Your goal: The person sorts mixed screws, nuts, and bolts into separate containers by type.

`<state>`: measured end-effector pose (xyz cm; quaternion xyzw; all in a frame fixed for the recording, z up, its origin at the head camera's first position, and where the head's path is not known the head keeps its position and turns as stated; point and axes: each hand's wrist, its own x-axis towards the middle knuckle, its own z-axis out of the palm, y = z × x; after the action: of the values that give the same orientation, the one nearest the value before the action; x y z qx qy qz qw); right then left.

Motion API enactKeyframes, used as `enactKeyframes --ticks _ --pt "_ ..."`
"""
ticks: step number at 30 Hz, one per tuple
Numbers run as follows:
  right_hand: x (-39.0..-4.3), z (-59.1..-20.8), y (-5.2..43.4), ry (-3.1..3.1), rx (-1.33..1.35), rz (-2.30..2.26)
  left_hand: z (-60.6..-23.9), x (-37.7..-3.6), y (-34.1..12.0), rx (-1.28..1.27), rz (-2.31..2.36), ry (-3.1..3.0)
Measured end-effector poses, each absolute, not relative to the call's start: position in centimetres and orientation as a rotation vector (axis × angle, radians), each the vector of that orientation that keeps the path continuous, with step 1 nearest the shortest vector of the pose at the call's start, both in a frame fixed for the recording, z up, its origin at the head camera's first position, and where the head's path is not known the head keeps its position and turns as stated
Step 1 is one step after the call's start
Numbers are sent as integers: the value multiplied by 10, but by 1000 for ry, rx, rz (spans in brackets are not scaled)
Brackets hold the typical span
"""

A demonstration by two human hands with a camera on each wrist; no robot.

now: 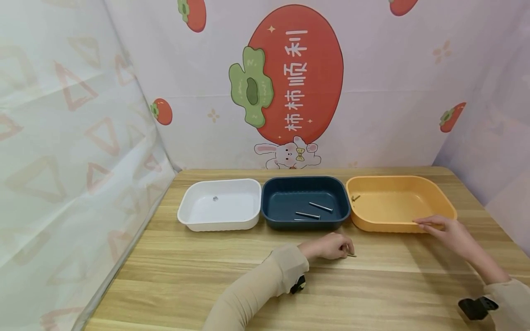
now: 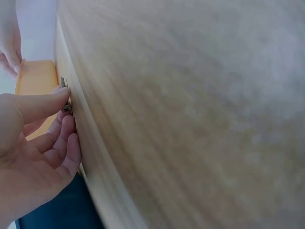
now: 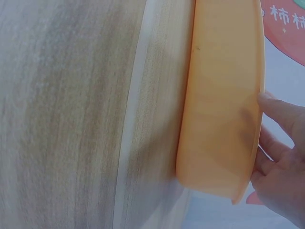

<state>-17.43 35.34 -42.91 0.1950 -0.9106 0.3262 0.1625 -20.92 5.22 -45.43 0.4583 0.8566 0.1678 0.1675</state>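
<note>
- Left hand (image 1: 331,247) is on the tabletop (image 1: 186,276) in front of the dark blue tray (image 1: 305,202), fingers curled, thumb and fingertips pinching a small screw (image 2: 65,95) that lies against the wood.
- The screw's tip pokes out at the fingertips in the head view; the grip looks shallow, on the end only.
- Right hand (image 1: 445,230) rests on the near rim of the orange tray (image 1: 399,202), fingers fairly straight, touching the rim and not wrapped round it.
- Orange tray holds one small screw (image 1: 355,198) near its far-left corner; the blue tray holds two metal pins (image 1: 314,210); the white tray (image 1: 220,204) holds one small round part (image 1: 215,198).
- Risk: the screw is tiny and flat on the wood, so a fingertip pinch could slip and let it roll off.
- Risk: pressure on the rim could tip or slide the orange tray into the blue one.
</note>
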Motion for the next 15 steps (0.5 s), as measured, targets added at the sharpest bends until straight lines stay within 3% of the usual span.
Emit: enactKeyframes --ticks 15 --pt "-175 -429 354 -2608 551 931 -450 -207 51 1261 509 2447"
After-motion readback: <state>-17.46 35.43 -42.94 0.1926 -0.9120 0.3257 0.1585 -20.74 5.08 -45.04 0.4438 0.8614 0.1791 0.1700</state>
